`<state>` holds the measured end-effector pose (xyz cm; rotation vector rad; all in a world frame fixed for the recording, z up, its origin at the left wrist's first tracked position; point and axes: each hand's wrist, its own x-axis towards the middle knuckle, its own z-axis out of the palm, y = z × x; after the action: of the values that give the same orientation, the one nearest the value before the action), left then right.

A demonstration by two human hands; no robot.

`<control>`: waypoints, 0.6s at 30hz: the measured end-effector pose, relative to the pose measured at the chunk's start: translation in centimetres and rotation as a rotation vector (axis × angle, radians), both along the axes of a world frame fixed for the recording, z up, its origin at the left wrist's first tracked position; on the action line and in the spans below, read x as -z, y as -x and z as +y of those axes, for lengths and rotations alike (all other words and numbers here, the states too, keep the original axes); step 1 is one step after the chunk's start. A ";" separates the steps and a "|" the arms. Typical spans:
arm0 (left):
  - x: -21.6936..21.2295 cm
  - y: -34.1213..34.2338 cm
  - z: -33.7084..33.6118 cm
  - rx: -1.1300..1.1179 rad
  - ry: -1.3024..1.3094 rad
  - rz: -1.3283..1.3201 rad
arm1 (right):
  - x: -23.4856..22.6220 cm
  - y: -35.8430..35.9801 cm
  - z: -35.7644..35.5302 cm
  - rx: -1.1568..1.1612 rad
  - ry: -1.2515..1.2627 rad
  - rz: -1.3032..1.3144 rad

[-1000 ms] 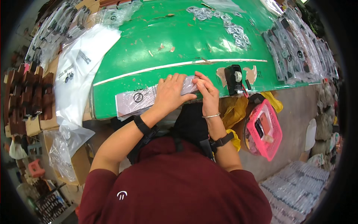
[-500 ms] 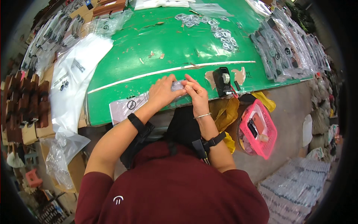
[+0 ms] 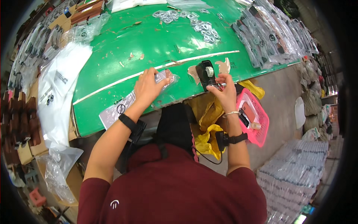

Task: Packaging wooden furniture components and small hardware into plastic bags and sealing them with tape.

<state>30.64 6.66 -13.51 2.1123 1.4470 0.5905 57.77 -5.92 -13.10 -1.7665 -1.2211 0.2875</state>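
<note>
My left hand (image 3: 147, 89) lies over a flat item in a clear plastic bag (image 3: 115, 111), its fingers curled on the far side and thumb on the near side. The bag's crinkled right end (image 3: 170, 77) sticks out past the thumb. To the right, my right hand (image 3: 226, 95) is at the near end of a black tape dispenser (image 3: 204, 75) that carries a roll of clear tape (image 3: 209, 71). Its thumb and fingers close around something small there, with a bit of red showing; I cannot make out what it is.
Small clear packets (image 3: 203, 30) lie scattered on the green table (image 3: 123, 71). Bagged goods (image 3: 264, 35) are piled at the far right. White plastic sheets (image 3: 61, 78) hang at the left edge. A pink basket (image 3: 261, 127) and yellow sacks (image 3: 210, 142) are below the table's near edge.
My right hand has left the bag's end and moved right to the tape dispenser. My left hand stays on the bag. The whole view has shifted, with table things now further left.
</note>
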 end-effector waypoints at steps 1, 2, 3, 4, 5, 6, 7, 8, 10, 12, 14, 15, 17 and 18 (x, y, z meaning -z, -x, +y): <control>0.1 0.0 0.0 0.000 0.004 0.002 | 0.2 0.2 0.3 0.006 0.053 -0.075; 0.0 -0.1 0.1 -0.006 0.026 0.000 | 0.1 0.4 0.7 0.009 0.103 -0.154; -0.1 -0.2 0.2 -0.013 0.048 -0.001 | -0.2 0.6 0.7 0.023 0.159 -0.137; -0.1 -0.3 0.3 -0.019 0.048 -0.001 | -0.6 0.7 0.9 0.017 0.159 -0.138; 0.0 -0.2 0.3 -0.012 0.055 0.010 | -0.9 0.9 0.9 0.045 0.198 -0.170; 0.1 -0.1 0.3 -0.005 0.062 0.020 | -1.0 1.0 1.0 0.073 0.237 -0.203; 0.1 -0.1 0.2 -0.011 0.063 0.022 | -0.4 0.8 1.2 0.067 0.237 -0.202; 0.1 -0.2 0.2 -0.004 0.068 0.018 | 0.6 0.0 1.2 0.090 0.185 0.003; 0.0 -0.3 0.1 -0.002 0.072 0.016 | 1.7 -0.8 1.6 0.106 0.132 0.208; 0.1 -0.3 0.0 -0.012 0.049 0.007 | 1.9 -0.9 1.9 0.137 0.107 0.156; 0.0 -0.2 -0.1 -0.014 0.051 0.006 | 1.3 -0.6 1.8 0.142 0.120 0.151; 0.0 -0.2 -0.1 -0.015 0.053 0.004 | 0.7 -0.4 1.8 0.148 0.132 0.145; 0.1 -0.2 0.1 -0.016 0.056 0.002 | -0.3 -0.5 1.4 0.114 0.128 0.205; 0.1 -0.2 0.1 -0.014 0.058 0.001 | -0.7 -0.6 1.1 0.082 0.123 0.264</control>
<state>30.88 6.76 -13.63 2.0589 1.4632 0.5465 58.36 -4.85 -12.41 -1.8118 -0.9573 0.5400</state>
